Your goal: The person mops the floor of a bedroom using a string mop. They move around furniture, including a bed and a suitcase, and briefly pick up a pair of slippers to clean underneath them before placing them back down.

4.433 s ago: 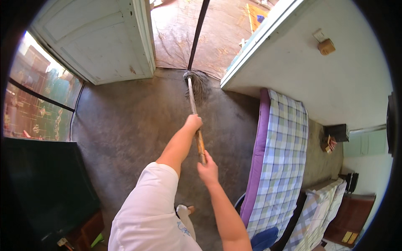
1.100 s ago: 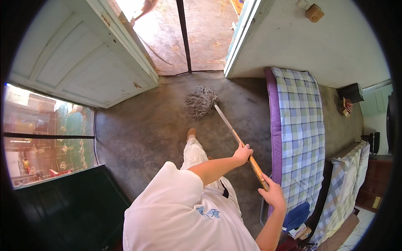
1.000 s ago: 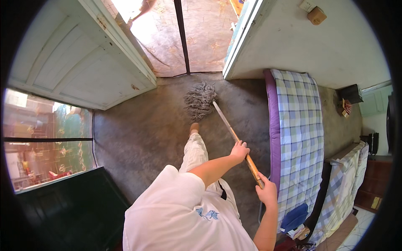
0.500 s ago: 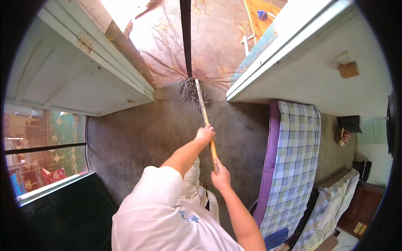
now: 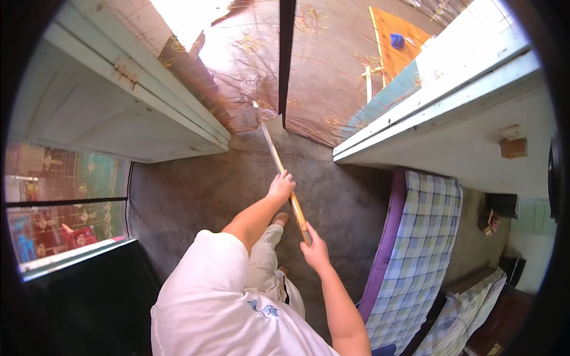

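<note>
Both of my hands grip the wooden handle of a mop [image 5: 272, 148], which slants away from me toward the doorway. My left hand [image 5: 281, 187] is wrapped around the middle of the stick. Lower down, close to its near end, my right hand [image 5: 314, 248] holds it with the fingers closed. The far end of the stick passes under the edge of a sheer patterned curtain [image 5: 323, 77] hanging in the doorway. Behind that fabric the mop's strands are blurred and mostly hidden.
White doors [image 5: 127, 113] flank the opening on both sides. A mattress [image 5: 424, 237] with a checked cover and purple edge lies to the right. At lower left is a dark flat-topped piece [image 5: 95, 296] under a window. Beyond the curtain stands an orange wooden board [image 5: 398, 41].
The mop head has gone forward and left, from the grey floor to beyond the curtain, whose dark edging has swung right. Both hands keep their grip on the stick.
</note>
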Motion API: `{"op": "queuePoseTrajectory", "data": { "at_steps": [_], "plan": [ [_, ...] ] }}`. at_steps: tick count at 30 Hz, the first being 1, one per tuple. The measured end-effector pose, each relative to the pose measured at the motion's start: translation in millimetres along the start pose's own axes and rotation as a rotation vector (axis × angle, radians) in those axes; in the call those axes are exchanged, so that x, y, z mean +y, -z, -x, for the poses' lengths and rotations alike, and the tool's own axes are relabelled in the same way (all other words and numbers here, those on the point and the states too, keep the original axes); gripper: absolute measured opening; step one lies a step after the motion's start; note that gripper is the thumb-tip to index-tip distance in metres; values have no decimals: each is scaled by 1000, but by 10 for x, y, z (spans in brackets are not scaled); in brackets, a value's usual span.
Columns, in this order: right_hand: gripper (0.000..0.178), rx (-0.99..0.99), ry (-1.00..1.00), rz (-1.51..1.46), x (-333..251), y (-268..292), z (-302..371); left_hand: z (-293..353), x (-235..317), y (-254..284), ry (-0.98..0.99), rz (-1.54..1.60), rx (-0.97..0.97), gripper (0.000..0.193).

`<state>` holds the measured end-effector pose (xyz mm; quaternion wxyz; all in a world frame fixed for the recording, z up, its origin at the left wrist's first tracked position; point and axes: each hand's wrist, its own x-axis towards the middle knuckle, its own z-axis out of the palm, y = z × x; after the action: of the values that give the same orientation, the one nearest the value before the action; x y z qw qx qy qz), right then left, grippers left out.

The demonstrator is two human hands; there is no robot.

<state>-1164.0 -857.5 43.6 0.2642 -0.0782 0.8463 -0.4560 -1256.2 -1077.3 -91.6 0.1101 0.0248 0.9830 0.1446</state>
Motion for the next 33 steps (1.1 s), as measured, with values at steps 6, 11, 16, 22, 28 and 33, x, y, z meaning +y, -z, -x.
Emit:
{"op": "queuePoseTrajectory", "data": {
  "at_steps": [6, 11, 16, 22, 28, 33],
  "plan": [
    [67, -173, -6, 281, -229, 262, 1009, 949, 597, -349, -86, 64, -96, 13],
    [63, -252, 31, 409, -251, 898, 1713, 1644, 1414, -250, 19, 207, -12, 13],
    [63, -390, -20, 453, -361, 1100, 2246, 2358, 1874, -375, 145, 222, 45, 13],
    [65, -543, 58, 354, -89, 684, 2568, 3199, 1731, -737, 331, 239, 60, 12],
    [65, -742, 154, 476, -402, -291, 2569, 4262, 1038, -820, 602, 319, 67, 13],
    [65, -906, 273, 619, -899, -1484, 2626, 5281, 288, -818, 834, 460, 77, 16]
  ]
}}
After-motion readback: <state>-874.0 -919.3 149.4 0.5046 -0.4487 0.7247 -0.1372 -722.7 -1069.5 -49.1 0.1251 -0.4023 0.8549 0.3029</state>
